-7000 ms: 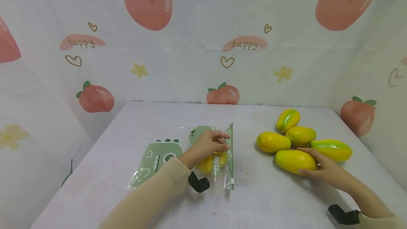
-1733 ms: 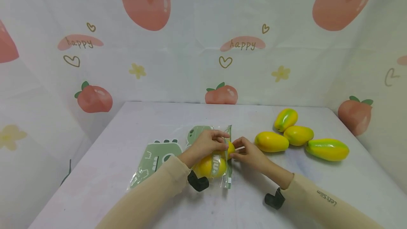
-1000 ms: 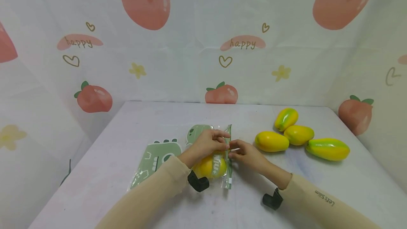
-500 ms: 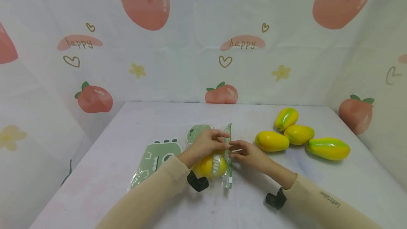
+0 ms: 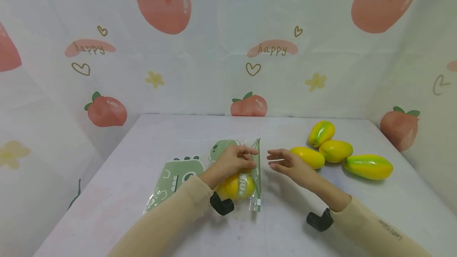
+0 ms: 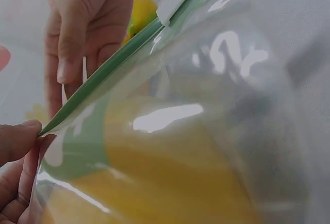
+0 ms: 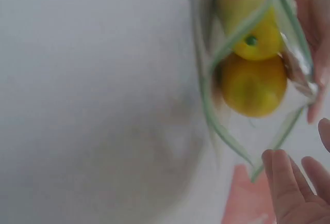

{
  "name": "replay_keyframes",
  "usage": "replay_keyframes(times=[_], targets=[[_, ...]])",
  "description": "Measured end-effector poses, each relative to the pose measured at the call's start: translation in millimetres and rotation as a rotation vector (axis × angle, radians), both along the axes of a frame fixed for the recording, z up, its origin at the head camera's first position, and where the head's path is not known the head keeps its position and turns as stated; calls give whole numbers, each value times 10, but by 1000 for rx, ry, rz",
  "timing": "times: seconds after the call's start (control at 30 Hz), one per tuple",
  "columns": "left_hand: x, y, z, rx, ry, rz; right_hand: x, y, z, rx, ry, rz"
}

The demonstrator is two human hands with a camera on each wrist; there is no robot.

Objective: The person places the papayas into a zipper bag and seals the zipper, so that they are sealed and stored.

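Note:
My left hand (image 5: 230, 160) pinches the top edge of a clear zip bag (image 5: 258, 179) with a green zip strip. In the left wrist view, thumb and finger grip one end of that strip, and a white slider (image 6: 174, 3) sits further along it. The bag's mouth gapes towards the right; the right wrist view looks into it at yellow papayas, one (image 7: 255, 87) below another (image 7: 258, 41). My right hand (image 5: 294, 166) hovers just right of the mouth, fingers extended and apart, holding nothing. It partly covers a loose papaya (image 5: 311, 158) behind it.
More loose papayas lie at the right of the white table: one at the back (image 5: 321, 133), one in the middle (image 5: 336, 151), one furthest right (image 5: 369, 167). Flat plastic with a green dinosaur print (image 5: 180, 169) lies left of the bag. A printed curtain (image 5: 207, 78) hangs behind.
The right hand took the front papaya from the right group, put it through the bag's mouth, and has now drawn back right without it. The left hand kept its hold on the bag.

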State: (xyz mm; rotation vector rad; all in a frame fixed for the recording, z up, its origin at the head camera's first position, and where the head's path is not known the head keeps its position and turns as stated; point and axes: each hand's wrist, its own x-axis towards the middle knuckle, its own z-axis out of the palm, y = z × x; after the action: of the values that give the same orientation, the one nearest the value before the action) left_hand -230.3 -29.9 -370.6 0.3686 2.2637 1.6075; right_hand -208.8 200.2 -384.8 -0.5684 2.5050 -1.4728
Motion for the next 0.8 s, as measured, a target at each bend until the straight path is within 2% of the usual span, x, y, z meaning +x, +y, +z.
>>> replay_keyframes(times=[0.2, 0.47, 0.8], targets=[[-8, -1, -16, 14, -24, 6, 1, 159, 119, -70, 74, -48], [-8, -12, -25, 27, -29, 6, 35, 432, 338, -29, 96, -168], [1, -9, -24, 24, -27, 11, 31, 745, 319, -152, 237, -235]])
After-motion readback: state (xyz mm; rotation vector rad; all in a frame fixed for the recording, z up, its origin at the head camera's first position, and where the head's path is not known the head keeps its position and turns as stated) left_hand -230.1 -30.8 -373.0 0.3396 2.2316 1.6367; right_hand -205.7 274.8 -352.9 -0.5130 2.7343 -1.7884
